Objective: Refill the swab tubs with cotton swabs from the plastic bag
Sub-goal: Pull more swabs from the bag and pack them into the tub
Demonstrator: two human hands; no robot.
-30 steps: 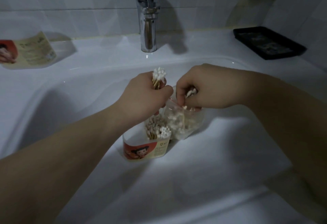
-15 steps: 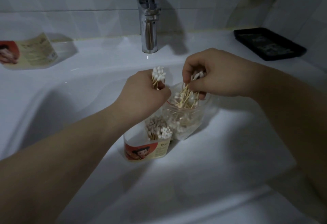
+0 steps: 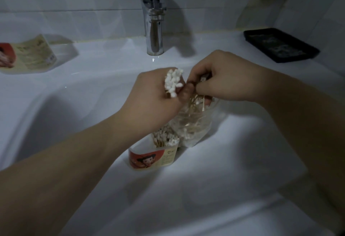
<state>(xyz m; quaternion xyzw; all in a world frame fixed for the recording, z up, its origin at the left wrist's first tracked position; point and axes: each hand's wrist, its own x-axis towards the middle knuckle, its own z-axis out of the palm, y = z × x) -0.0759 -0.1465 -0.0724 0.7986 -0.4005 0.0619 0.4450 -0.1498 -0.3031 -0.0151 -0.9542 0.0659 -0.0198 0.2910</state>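
— Judging by the tub (image 3: 155,159), how far has the refill been taken?

— Part-way, it is thought. The tub is stood in the sink (image 3: 233,179), and a clump (image 3: 165,137) is seen in its right side only; the left side looks bare.

— And the hands?

— A bundle (image 3: 172,82) is gripped upright in the left hand (image 3: 155,96), fingers curled round the sticks, above the tub. A few swabs (image 3: 197,103) are pinched by the right hand (image 3: 224,79) over the mouth of the bag (image 3: 194,125), which is stood touching the tub's right side.

— What is left?

— The bundle is yet to be set into the tub, and many more are seen in the bag. A second tub (image 3: 28,56) is laid on the sink's rim at far left, well apart; whether anything is held in it cannot be told in this light. It is probably yet to be filled.
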